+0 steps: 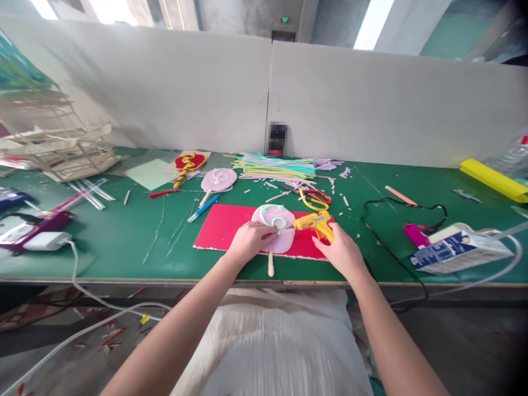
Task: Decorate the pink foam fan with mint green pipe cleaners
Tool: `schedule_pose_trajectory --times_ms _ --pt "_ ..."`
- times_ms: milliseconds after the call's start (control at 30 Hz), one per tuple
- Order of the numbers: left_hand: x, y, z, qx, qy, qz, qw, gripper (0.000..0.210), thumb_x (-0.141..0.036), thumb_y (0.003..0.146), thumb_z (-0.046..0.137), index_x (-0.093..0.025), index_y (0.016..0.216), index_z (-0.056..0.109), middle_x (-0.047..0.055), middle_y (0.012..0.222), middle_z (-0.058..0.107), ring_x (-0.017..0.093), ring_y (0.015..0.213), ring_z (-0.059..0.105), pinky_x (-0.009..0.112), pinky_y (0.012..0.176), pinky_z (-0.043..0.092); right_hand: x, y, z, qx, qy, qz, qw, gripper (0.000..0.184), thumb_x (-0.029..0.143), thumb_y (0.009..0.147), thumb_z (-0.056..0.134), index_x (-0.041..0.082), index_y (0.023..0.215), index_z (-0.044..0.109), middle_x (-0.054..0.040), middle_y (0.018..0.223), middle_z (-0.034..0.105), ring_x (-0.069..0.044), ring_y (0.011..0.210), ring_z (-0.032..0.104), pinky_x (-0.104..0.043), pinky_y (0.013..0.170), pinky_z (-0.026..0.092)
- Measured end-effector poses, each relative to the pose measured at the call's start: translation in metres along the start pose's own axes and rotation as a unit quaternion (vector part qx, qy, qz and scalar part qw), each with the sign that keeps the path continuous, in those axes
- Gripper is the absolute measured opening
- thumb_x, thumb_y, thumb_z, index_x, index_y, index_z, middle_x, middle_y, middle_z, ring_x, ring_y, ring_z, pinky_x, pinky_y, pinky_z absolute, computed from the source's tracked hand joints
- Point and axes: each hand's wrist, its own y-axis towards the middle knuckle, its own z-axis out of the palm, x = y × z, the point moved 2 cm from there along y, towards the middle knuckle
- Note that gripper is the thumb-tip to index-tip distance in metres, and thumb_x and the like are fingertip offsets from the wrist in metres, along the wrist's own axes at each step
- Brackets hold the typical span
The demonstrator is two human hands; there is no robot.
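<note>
Green tabletop [115, 250] stretches before a pale partition [165, 88]. One lilac fan [284, 241] lies across one red board [218, 225], under the left hand [249, 239], whose fingertips pinch one green strip [284, 221]; the right hand [340, 250] clamps one yellow glue gun [315, 221] just beside it. Beyond sit two more fans [218, 180].

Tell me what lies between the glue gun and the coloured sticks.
The scissors lie between the glue gun and the sticks, with pale scraps nearby, in the head view.
</note>
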Motion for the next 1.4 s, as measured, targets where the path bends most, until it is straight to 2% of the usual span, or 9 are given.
schedule_pose_trajectory --times_ms 200,733,967,1400 --pt "0.003 0.0 0.002 -0.037 -0.033 -0.017 0.999 0.021 -0.032 0.084 0.053 -0.024 0.092 0.071 0.0 0.091 0.072 0.014 0.083 0.065 0.023 0.079 0.048 0.006 -0.007 0.0 -0.009 -0.017 -0.044 0.999 0.04 0.039 0.078 0.054 0.016 0.111 0.053 -0.0101 0.104 0.063 -0.025 0.095 0.061 -0.032 0.07 0.05" --pt "0.007 0.001 0.002 -0.031 -0.087 -0.066 0.994 0.023 -0.035 0.084 0.053 -0.024 0.09 0.073 0.001 0.089 0.073 0.014 0.077 0.066 0.021 0.073 0.048 0.018 -0.01 0.006 -0.013 0.007 -0.051 0.999 0.037 0.025 0.082 0.047 0.014 0.116 0.053 -0.0123 0.104 0.06 -0.025 0.094 0.06 -0.034 0.075 0.049" --pt "0.007 0.001 0.001 -0.03 -0.095 -0.067 0.993 0.023 -0.034 0.083 0.054 -0.024 0.092 0.072 0.0 0.091 0.073 0.015 0.08 0.066 0.021 0.074 0.048 0.018 -0.011 0.004 -0.02 0.007 -0.061 0.998 0.033 0.025 0.083 0.043 0.016 0.113 0.054 -0.0106 0.096 0.06 -0.024 0.088 0.06 -0.032 0.067 0.048" --pt "0.006 0.001 0.0 -0.038 -0.098 -0.059 0.993 0.021 -0.031 0.083 0.055 -0.024 0.092 0.072 0.0 0.091 0.073 0.015 0.08 0.066 0.021 0.073 0.049 0.018 -0.013 0.002 -0.02 0.007 -0.054 0.998 0.036 0.021 0.082 0.041 0.015 0.115 0.054 -0.0119 0.098 0.059 -0.026 0.092 0.058 -0.032 0.068 0.048"
